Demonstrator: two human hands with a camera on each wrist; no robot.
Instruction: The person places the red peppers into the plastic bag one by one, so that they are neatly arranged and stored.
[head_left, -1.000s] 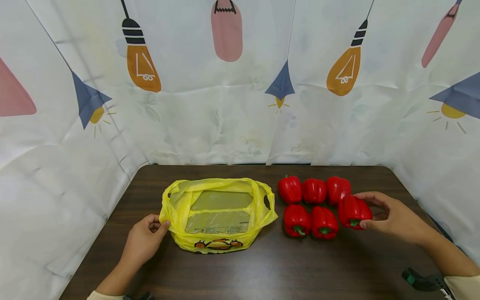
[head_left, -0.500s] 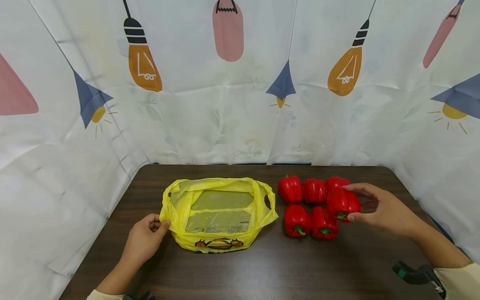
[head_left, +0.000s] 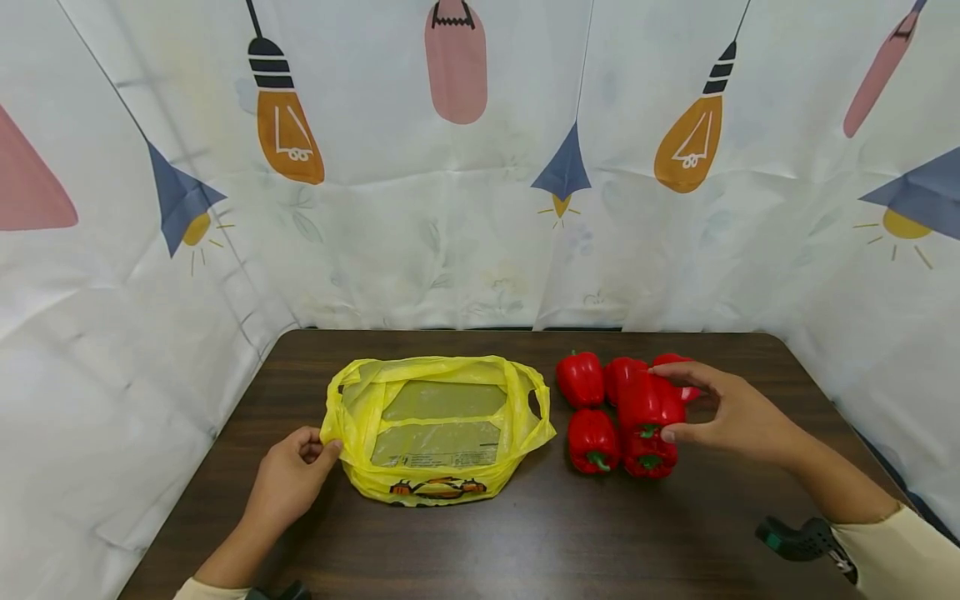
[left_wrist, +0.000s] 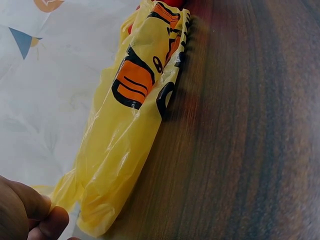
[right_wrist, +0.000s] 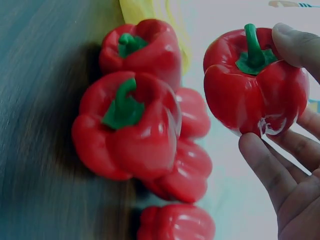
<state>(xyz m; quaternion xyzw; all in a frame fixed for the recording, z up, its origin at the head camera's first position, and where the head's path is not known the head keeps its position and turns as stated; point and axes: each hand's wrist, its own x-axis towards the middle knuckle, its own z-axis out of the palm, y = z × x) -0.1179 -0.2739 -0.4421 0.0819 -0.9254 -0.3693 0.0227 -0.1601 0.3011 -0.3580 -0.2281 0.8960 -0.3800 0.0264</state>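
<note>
You are carrying a red pepper (head_left: 649,403) in your right hand (head_left: 731,414), fingers wrapped around it, leftward from the frame's right toward the yellow bag (head_left: 435,429) (centre-left), whose edge your left hand (head_left: 288,482) keeps pinching.

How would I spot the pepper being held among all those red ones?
Look right of the yellow plastic bag on the dark table, where red bell peppers cluster. The held pepper is the only one gripped by the right hand, raised above the others.
</note>
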